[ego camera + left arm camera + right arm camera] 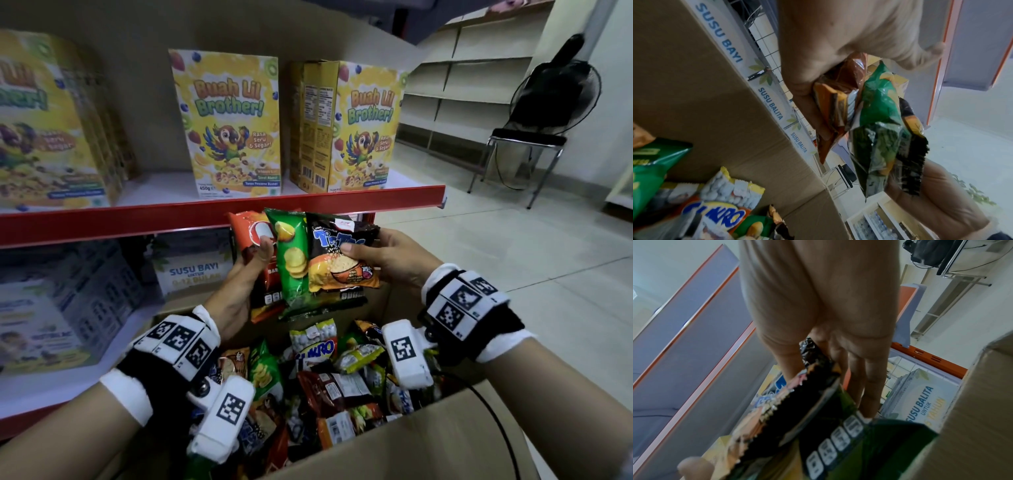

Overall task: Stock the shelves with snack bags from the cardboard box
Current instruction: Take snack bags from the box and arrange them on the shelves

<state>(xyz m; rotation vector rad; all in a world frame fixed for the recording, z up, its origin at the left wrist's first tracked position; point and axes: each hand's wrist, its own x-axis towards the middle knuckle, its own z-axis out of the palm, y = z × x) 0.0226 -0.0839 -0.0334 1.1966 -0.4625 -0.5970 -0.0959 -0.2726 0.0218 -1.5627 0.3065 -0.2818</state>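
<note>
Right above the open cardboard box, both hands hold a fan of three snack bags just below the red front edge of the shelf. The left hand grips the red bag, thumb pressed on its front and fingers curled behind. The right hand pinches the black bag by its right side, thumb on the front. Between them the green bag stands upright, overlapped by the black one; which hand carries it I cannot tell. More snack bags lie heaped in the box below. Cereal boxes stand on the shelf, and baby milk boxes on the shelf underneath
</note>
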